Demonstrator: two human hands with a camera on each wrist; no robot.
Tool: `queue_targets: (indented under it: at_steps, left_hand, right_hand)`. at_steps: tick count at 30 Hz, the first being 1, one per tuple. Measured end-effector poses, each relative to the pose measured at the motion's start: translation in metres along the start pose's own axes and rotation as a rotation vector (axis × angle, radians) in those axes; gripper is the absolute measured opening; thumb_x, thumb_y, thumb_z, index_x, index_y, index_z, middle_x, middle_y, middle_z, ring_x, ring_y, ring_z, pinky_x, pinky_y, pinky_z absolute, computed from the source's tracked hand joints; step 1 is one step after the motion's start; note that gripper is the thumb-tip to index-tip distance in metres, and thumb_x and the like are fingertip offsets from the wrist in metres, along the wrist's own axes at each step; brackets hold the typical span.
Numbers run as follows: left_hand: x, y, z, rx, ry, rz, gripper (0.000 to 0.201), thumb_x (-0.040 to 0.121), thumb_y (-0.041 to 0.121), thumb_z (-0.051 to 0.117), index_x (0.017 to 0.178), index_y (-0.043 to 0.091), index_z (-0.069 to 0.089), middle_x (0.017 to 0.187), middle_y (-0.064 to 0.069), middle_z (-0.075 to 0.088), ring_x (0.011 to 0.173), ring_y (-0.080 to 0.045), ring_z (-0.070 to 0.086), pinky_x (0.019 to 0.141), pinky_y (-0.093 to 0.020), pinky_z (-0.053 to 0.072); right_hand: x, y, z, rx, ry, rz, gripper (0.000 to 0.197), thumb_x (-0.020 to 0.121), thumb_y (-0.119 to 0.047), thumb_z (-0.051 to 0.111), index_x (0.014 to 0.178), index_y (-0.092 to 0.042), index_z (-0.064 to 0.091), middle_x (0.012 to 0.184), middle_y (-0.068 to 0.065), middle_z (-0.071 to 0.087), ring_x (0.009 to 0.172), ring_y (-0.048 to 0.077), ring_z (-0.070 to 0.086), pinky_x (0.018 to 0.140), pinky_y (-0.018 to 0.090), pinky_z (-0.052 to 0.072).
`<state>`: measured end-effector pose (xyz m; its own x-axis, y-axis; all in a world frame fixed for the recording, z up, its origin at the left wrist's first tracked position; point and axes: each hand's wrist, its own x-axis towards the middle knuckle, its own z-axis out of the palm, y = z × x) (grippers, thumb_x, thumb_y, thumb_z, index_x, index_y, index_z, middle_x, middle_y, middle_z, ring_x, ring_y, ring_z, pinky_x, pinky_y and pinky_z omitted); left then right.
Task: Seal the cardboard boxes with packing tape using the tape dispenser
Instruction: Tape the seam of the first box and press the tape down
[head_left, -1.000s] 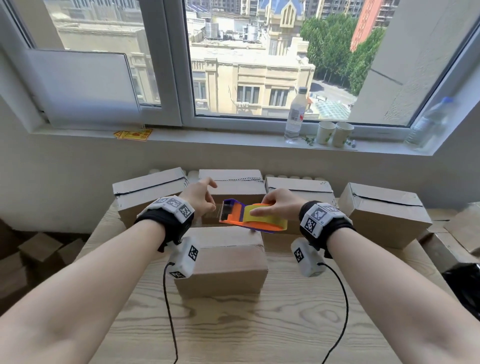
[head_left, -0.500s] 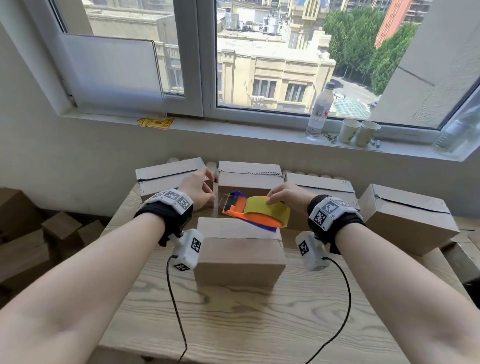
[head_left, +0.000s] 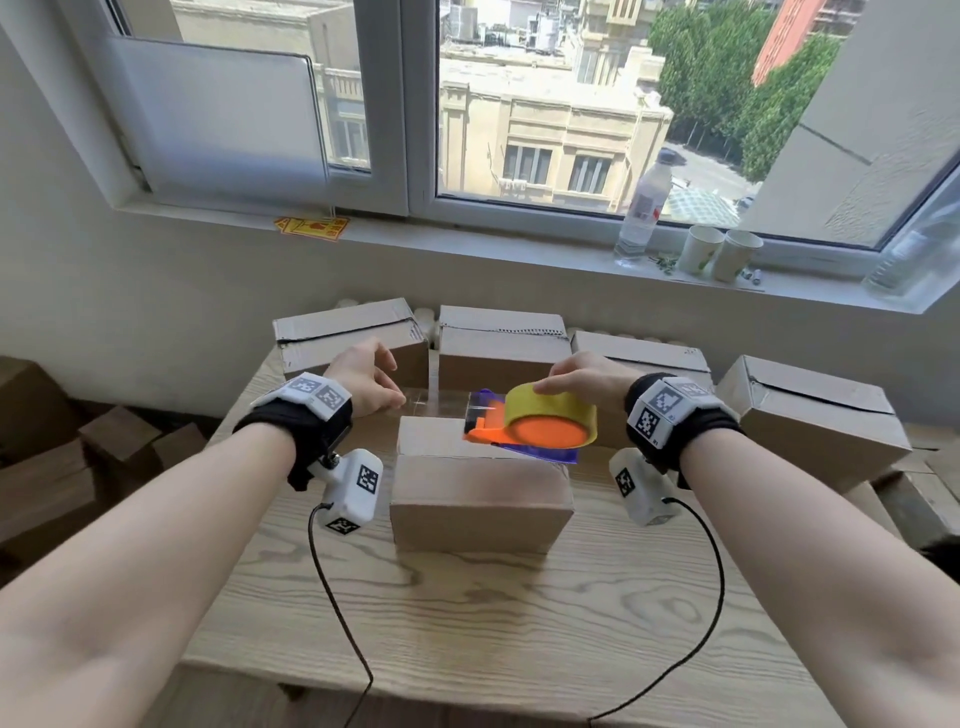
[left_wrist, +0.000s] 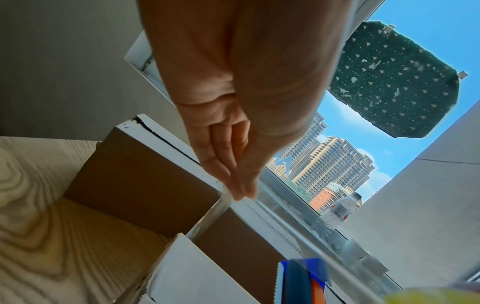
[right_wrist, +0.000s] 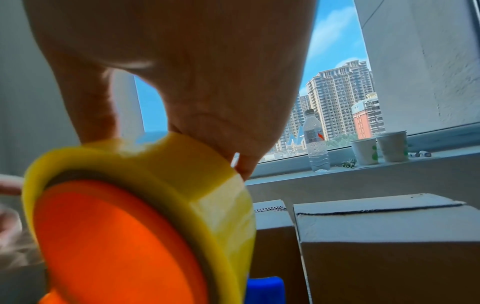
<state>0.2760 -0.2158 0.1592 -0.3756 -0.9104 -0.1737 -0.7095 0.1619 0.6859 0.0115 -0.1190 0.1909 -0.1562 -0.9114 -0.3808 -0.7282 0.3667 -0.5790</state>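
An orange and blue tape dispenser (head_left: 524, 428) with a yellow tape roll (head_left: 550, 410) hangs over the back right of a closed cardboard box (head_left: 480, 491) at the table's middle. My right hand (head_left: 582, 376) grips the roll from above (right_wrist: 145, 168). A clear strip of tape (head_left: 436, 402) stretches left from the dispenser to my left hand (head_left: 371, 384), whose fingertips (left_wrist: 244, 189) pinch its free end above the box's back left corner. The dispenser's blue end (left_wrist: 301, 279) shows low in the left wrist view.
Several more cardboard boxes (head_left: 501, 338) line the back of the wooden table (head_left: 467, 623); another (head_left: 815, 415) sits at the right. A water bottle (head_left: 641, 210) and two paper cups (head_left: 719, 254) stand on the windowsill. Loose cardboard (head_left: 62, 457) lies on the floor at left.
My hands have drawn apart: the right hand carried the dispenser to the right and tilted the roll up, and a longer strip of tape now spans the gap to the left hand.
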Motion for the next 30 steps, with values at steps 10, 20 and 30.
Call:
queue_targets:
  at_steps: [10, 20, 30]
  left_hand:
    - [0.0, -0.025, 0.003, 0.098, -0.074, 0.014, 0.016, 0.072, 0.01, 0.075, 0.069, 0.025, 0.072, 0.07, 0.003, 0.07, 0.069, -0.012, 0.061, 0.07, -0.024, 0.05]
    - [-0.002, -0.052, -0.003, 0.129, -0.081, -0.081, 0.015, 0.073, 0.007, 0.072, 0.069, 0.022, 0.073, 0.065, 0.006, 0.066, 0.071, -0.01, 0.06, 0.068, -0.02, 0.044]
    - [0.008, -0.092, 0.033, 0.052, -0.05, -0.163, 0.01, 0.078, 0.009, 0.068, 0.074, 0.016, 0.074, 0.079, -0.007, 0.07, 0.071, -0.017, 0.061, 0.071, -0.022, 0.047]
  right_hand:
    - [-0.01, 0.014, 0.0, 0.039, 0.028, 0.023, 0.023, 0.071, -0.039, 0.068, 0.074, -0.017, 0.062, 0.078, 0.0, 0.055, 0.086, 0.021, 0.051, 0.061, 0.024, 0.035]
    - [-0.017, 0.018, 0.003, -0.21, 0.101, 0.108, 0.053, 0.081, -0.054, 0.065, 0.081, -0.001, 0.066, 0.076, 0.008, 0.058, 0.067, 0.02, 0.053, 0.059, 0.028, 0.04]
    - [0.0, -0.004, 0.007, -0.332, 0.11, 0.12, 0.039, 0.083, -0.048, 0.065, 0.077, -0.01, 0.068, 0.078, 0.006, 0.061, 0.07, 0.018, 0.054, 0.058, 0.027, 0.039]
